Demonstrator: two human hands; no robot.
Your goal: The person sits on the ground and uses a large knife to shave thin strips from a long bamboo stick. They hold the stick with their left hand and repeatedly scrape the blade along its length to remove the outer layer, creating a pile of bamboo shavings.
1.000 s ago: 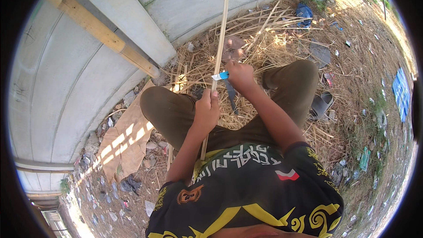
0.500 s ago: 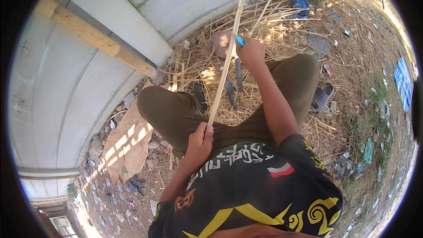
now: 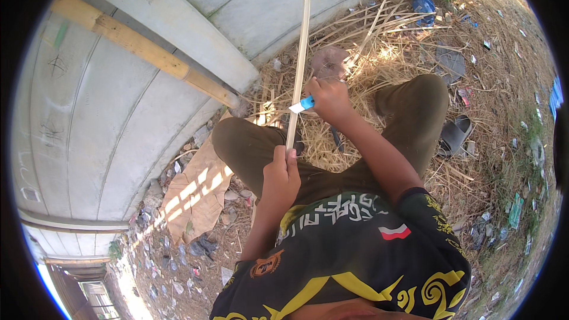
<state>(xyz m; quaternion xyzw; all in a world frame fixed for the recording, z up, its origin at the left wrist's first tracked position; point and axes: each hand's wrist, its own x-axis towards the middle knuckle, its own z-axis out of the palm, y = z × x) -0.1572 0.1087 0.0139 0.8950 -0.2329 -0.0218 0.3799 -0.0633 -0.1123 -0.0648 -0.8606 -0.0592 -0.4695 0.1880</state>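
Observation:
My left hand (image 3: 281,176) is closed round the lower end of a long pale bamboo strip (image 3: 303,38), in front of my lap. The strip runs upward and away, past the picture's top edge. In my right hand (image 3: 332,101) is a blue utility knife (image 3: 307,102). Its pale blade lies against or just over the strip, a short way above my left hand; I cannot tell whether it cuts in. Beyond my right hand a round brownish block (image 3: 329,63) sits among the shavings. A dark tool on the ground (image 3: 336,140) is mostly hidden by my right forearm.
Shavings and loose strips (image 3: 379,26) cover the ground between and beyond my bent knees. A pale panel wall (image 3: 106,106) with a bamboo pole (image 3: 142,44) stands at the left. Flattened cardboard (image 3: 198,195) lies by my left knee, a dark sandal (image 3: 455,135) by the right.
My right hand has drawn the knife down along the strip toward my left hand, and its blade now shows. The strip stands more upright. The view has shifted a little.

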